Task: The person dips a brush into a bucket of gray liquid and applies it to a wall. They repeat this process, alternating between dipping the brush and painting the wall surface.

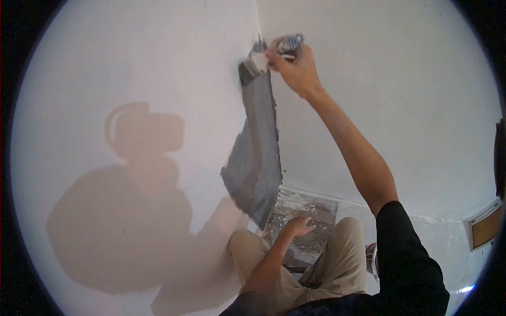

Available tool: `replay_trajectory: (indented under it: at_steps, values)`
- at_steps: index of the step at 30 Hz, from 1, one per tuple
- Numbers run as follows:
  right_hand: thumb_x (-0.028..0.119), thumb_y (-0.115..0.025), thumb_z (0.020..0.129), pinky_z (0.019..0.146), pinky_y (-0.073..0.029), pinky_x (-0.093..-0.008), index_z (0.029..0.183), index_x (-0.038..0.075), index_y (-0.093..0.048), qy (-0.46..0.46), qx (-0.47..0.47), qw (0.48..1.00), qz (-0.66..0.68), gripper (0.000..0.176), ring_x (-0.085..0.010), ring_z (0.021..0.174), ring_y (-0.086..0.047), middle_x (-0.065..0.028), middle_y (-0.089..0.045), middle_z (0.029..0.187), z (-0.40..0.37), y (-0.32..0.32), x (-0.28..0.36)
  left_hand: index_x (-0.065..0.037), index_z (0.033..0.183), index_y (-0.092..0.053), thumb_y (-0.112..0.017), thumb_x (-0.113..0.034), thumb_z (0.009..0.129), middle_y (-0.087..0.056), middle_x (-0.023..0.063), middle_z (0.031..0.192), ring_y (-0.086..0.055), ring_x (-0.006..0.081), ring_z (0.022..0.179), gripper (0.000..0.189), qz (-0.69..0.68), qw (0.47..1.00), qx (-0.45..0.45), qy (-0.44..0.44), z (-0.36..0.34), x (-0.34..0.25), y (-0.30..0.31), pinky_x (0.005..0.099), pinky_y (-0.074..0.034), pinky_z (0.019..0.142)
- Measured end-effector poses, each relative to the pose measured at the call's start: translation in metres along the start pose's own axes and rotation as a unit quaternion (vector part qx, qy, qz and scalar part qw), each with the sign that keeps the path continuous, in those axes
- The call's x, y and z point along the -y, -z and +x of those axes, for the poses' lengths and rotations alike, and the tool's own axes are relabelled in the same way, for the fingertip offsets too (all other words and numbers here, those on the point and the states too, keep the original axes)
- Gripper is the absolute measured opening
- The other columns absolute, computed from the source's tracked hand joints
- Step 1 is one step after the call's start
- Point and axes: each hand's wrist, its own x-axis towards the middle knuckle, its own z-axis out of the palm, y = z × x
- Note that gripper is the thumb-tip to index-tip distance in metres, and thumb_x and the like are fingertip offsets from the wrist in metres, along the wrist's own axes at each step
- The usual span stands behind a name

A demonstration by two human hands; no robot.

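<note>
Your right hand [296, 66] is closed around the handle of the brush [258, 64], which is at the upper end of the grey coating [258, 152], its dark bristles over the coating's left edge; motion blur softens the brush head. The coating runs along the corner between the left wall [205, 58] and the right wall [379, 58], widening toward its lower part. Your left hand [299, 226] is loosely open and grips nothing, positioned below and right of the coating over the stained board [308, 203]; contact with the board cannot be determined. A container [372, 260], partly hidden, stands farther right and below the coating.
</note>
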Motion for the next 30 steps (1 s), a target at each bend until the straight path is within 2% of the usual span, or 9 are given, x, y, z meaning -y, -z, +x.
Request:
replay_trajectory:
  at_steps: [2, 5, 8, 10, 12, 18, 21, 26, 30]
  values:
    - [0.008, -0.062, 0.085, 0.077, -0.055, -0.0283, 0.089, -0.001, -0.058, 0.014, -0.011, 1.000, 0.021, 0.010, -0.0149, 0.083, -0.062, -0.0082, -0.062, 0.086, 0.009, 0.003, 0.005, -0.008, 0.140, -0.032, -0.046, -0.056, 0.087, -0.039, 0.0175, 0.139, -0.040, 0.0335, 0.127, 0.073, 0.000, 1.000, 0.010, 0.017, -0.007, -0.007, 0.005, 0.0431, -0.034, 0.105]
    - [0.007, -0.063, 0.081, 0.066, -0.052, -0.0296, 0.084, -0.002, -0.063, 0.011, -0.015, 1.000, -0.012, 0.010, -0.0147, 0.072, -0.063, -0.0103, -0.066, 0.077, -0.023, 0.011, 0.008, -0.008, 0.140, -0.032, -0.047, -0.056, 0.086, -0.039, 0.0176, 0.139, -0.040, 0.0332, 0.126, 0.074, 0.002, 1.000, -0.003, 0.010, -0.006, -0.002, 0.001, 0.0429, -0.034, 0.105]
    - [0.006, -0.063, 0.081, 0.066, -0.051, -0.0289, 0.083, -0.002, -0.062, 0.011, 0.014, 1.000, 0.016, 0.008, -0.0136, 0.073, -0.063, -0.0098, -0.065, 0.078, -0.069, 0.000, -0.027, -0.008, 0.140, -0.033, -0.048, -0.056, 0.086, -0.039, 0.0182, 0.139, -0.040, 0.0334, 0.126, 0.074, -0.027, 1.000, 0.001, 0.015, -0.011, -0.009, 0.010, 0.0428, -0.034, 0.105]
    - [0.004, -0.062, 0.083, 0.066, -0.052, -0.0258, 0.085, -0.002, -0.058, -0.047, 0.049, 0.998, 0.003, 0.007, -0.0124, 0.073, -0.062, -0.0075, -0.063, 0.079, -0.083, -0.007, -0.034, -0.007, 0.140, -0.033, -0.048, -0.055, 0.086, -0.039, 0.0187, 0.139, -0.040, 0.0337, 0.127, 0.073, -0.040, 0.999, 0.012, 0.025, -0.016, -0.010, 0.007, 0.0428, -0.034, 0.105]
    - [0.005, -0.062, 0.081, 0.067, -0.050, -0.0272, 0.082, -0.001, -0.061, -0.079, 0.029, 0.996, 0.001, 0.006, -0.0121, 0.070, -0.060, -0.0077, -0.063, 0.076, -0.078, -0.013, -0.034, -0.007, 0.140, -0.033, -0.048, -0.054, 0.086, -0.038, 0.0191, 0.140, -0.039, 0.0340, 0.127, 0.073, -0.036, 0.999, 0.006, 0.028, -0.018, -0.012, 0.011, 0.0428, -0.034, 0.105]
    - [0.007, -0.062, 0.081, 0.067, -0.051, -0.0289, 0.083, 0.000, -0.062, 0.018, -0.013, 0.999, 0.028, 0.008, -0.0120, 0.070, -0.060, -0.0079, -0.064, 0.075, -0.014, -0.009, 0.000, -0.007, 0.140, -0.032, -0.049, -0.054, 0.086, -0.038, 0.0201, 0.139, -0.039, 0.0352, 0.127, 0.073, -0.006, 1.000, -0.020, -0.020, 0.005, 0.005, -0.005, 0.0416, -0.033, 0.106]
    - [0.007, -0.061, 0.081, 0.066, -0.051, -0.0291, 0.082, 0.000, -0.061, 0.002, -0.017, 0.999, 0.033, 0.007, -0.0126, 0.070, -0.060, -0.0077, -0.064, 0.075, -0.024, 0.002, 0.011, -0.007, 0.139, -0.033, -0.049, -0.054, 0.086, -0.039, 0.0200, 0.139, -0.039, 0.0349, 0.127, 0.073, -0.040, 0.999, 0.001, 0.019, -0.004, -0.003, 0.001, 0.0410, -0.033, 0.106]
    - [0.004, -0.062, 0.081, 0.064, -0.050, -0.0285, 0.080, 0.001, -0.060, -0.052, 0.016, 0.998, 0.026, 0.004, -0.0127, 0.069, -0.060, -0.0066, -0.063, 0.076, -0.085, -0.014, -0.038, -0.008, 0.140, -0.034, -0.050, -0.054, 0.085, -0.034, 0.0182, 0.142, -0.036, 0.0334, 0.129, 0.073, -0.024, 1.000, 0.001, 0.012, -0.012, -0.010, 0.008, 0.0405, -0.032, 0.107]
    - [0.004, -0.062, 0.079, 0.064, -0.049, -0.0283, 0.077, 0.001, -0.059, -0.074, 0.008, 0.995, 0.062, 0.005, -0.0119, 0.067, -0.060, -0.0063, -0.063, 0.074, -0.063, -0.019, -0.027, -0.007, 0.140, -0.033, -0.050, -0.054, 0.086, -0.032, 0.0175, 0.144, -0.033, 0.0327, 0.131, 0.073, -0.045, 0.999, 0.013, 0.019, -0.006, -0.002, 0.007, 0.0409, -0.031, 0.108]
